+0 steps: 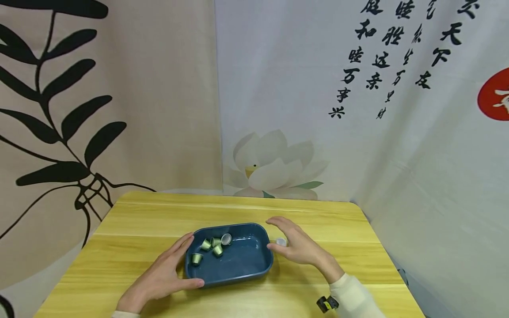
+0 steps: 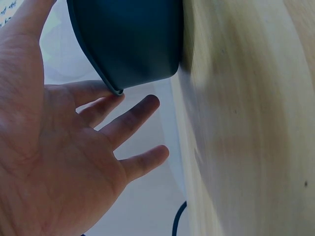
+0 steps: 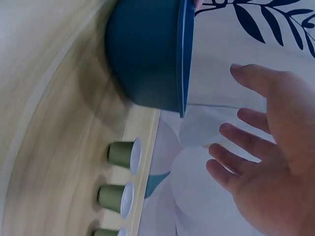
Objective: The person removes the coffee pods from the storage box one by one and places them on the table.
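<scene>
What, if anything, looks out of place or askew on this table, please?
Nothing looks spilled or damaged. The tray is slightly askew to the back edge of the table, and the cups inside lie jumbled at the tray's left end, facing different ways, whereas the cups outside stand in a row.

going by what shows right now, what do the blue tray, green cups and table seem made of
Blue tray: glossy, likely plastic or glazed ceramic; highlights show inside.
Green cups: satin, perhaps thin metal or plastic; their sides show only soft sheen.
Table: satin wood or laminate, judging by its grain.
</scene>
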The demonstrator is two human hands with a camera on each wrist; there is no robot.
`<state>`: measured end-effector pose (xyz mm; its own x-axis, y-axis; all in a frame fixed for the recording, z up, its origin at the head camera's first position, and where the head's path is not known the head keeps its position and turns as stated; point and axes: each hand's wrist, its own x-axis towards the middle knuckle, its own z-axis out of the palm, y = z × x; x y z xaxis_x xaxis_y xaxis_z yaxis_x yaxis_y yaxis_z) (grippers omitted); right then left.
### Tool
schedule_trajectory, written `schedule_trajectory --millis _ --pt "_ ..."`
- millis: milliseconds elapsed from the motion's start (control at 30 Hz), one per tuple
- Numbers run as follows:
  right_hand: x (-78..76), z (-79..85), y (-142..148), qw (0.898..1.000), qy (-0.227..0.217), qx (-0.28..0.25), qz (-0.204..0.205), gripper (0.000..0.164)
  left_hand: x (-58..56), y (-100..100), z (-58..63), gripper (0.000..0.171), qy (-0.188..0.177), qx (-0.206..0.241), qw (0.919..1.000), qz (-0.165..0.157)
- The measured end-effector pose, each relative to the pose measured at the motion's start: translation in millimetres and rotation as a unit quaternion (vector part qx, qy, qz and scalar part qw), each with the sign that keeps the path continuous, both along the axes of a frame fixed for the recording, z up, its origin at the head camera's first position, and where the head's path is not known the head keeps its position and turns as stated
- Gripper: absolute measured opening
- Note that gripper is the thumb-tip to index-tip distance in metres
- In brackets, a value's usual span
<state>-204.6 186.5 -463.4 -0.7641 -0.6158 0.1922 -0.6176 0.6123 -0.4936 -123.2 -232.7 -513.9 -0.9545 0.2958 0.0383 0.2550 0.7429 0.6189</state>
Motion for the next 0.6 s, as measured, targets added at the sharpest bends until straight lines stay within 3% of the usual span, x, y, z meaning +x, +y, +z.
schedule_trajectory --millis 600 --pt "-6.3 1.3 -42 0.996 -0.057 0.048 0.048 0.062 -0.9 0 -1.3 0.135 0.001 0.001 1.0000 -0.001"
